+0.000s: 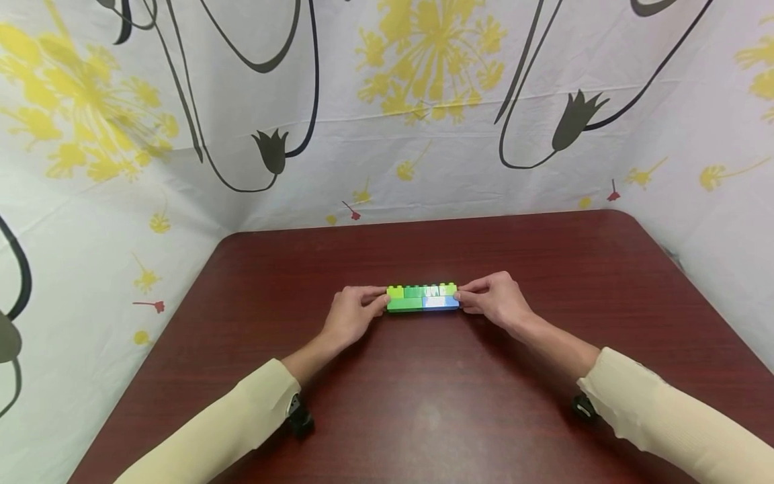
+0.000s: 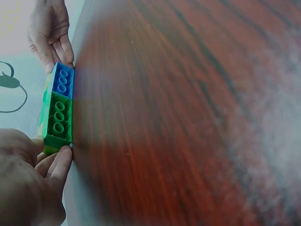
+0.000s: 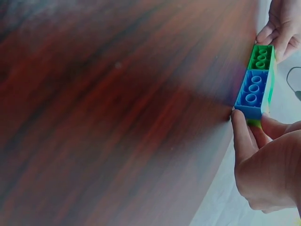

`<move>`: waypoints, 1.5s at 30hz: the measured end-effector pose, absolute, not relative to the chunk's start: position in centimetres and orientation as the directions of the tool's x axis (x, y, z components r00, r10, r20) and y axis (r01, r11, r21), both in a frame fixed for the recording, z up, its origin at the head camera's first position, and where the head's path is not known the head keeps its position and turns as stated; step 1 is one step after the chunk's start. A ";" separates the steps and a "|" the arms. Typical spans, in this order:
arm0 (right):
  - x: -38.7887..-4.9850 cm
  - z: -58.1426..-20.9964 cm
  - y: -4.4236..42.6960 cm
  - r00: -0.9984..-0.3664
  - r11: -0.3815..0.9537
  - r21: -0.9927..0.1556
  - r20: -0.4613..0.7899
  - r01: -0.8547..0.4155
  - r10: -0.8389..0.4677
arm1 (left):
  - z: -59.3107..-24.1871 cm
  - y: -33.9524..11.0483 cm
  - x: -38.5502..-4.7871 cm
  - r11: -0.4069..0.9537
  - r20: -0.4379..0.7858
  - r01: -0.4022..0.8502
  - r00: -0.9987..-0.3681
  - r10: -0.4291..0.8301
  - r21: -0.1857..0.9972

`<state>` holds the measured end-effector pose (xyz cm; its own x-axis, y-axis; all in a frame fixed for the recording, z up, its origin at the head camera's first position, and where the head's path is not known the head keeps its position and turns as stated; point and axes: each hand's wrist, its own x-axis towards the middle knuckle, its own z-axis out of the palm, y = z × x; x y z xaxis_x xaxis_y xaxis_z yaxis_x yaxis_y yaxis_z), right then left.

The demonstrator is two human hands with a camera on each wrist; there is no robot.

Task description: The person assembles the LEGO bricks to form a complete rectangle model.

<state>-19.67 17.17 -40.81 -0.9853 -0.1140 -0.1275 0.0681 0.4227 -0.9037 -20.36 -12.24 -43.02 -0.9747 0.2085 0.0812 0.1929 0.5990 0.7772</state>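
A short bar of joined toy building bricks [image 1: 422,298] is held level between both hands over the table. Its lower layer is a green brick [image 2: 59,120] beside a blue brick [image 3: 252,92]; green and yellow-green bricks sit on top, studs up. Both wrist views show the hollow undersides with round tubes, so the bar is tilted or raised off the table. The left hand [image 1: 353,312] pinches the green end between thumb and fingers. At the blue end, the right hand [image 1: 497,301] pinches likewise.
The dark red-brown wooden table [image 1: 393,410] has rounded far corners. Behind and beside it hangs a white cloth [image 1: 338,94] with yellow and grey plant prints. A small black device [image 1: 299,417] sits under the left sleeve, another [image 1: 583,407] under the right.
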 end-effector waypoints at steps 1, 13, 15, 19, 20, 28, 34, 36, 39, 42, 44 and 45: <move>-19.7 -40.8 17.1 -0.986 0.422 -0.904 -0.126 0.068 -0.110 | -43.1 -12.2 -20.4 0.598 0.082 0.190 -0.976 0.203 0.778; -19.8 -40.7 16.8 -0.992 0.439 -0.898 -0.077 0.027 -0.096 | -43.2 -11.9 -20.5 0.597 0.104 0.181 -0.981 0.162 0.782; -19.9 -40.7 16.8 -0.993 0.451 -0.892 -0.074 0.026 -0.090 | -43.2 -11.9 -20.6 0.597 0.107 0.185 -0.981 0.163 0.780; -20.0 -40.6 16.9 -0.994 0.471 -0.882 -0.068 0.020 -0.084 | -43.2 -11.9 -20.7 0.595 0.116 0.191 -0.980 0.162 0.781; -20.0 -40.7 16.9 -0.994 0.478 -0.878 -0.066 0.018 -0.084 | -43.2 -11.8 -20.8 0.598 0.116 0.189 -0.981 0.159 0.779; -20.3 -40.9 17.1 -0.996 0.520 -0.854 -0.040 -0.004 -0.074 | -43.2 -11.7 -21.3 0.625 0.144 0.205 -0.978 0.148 0.754; -20.5 -41.2 17.2 -0.998 0.539 -0.842 -0.012 -0.024 -0.064 | -43.2 -11.7 -21.5 0.631 0.156 0.215 -0.977 0.149 0.746; -20.5 -41.2 17.1 -0.998 0.543 -0.839 -0.007 -0.027 -0.060 | -43.3 -11.7 -21.5 0.634 0.158 0.217 -0.976 0.149 0.742; -20.6 -41.2 17.1 -0.998 0.548 -0.836 -0.005 -0.029 -0.059 | -43.3 -11.6 -21.6 0.638 0.165 0.224 -0.975 0.151 0.737; -20.6 -41.2 17.1 -0.998 0.550 -0.835 -0.005 -0.028 -0.058 | -43.2 -11.7 -21.7 0.643 0.172 0.229 -0.973 0.151 0.731; -20.6 -41.2 17.1 -0.998 0.553 -0.832 -0.007 -0.026 -0.057 | -43.2 -11.7 -21.7 0.648 0.171 0.227 -0.974 0.149 0.727; -20.6 -41.2 17.1 -0.999 0.556 -0.831 -0.007 -0.024 -0.054 | -43.2 -11.6 -21.7 0.650 0.171 0.226 -0.974 0.147 0.725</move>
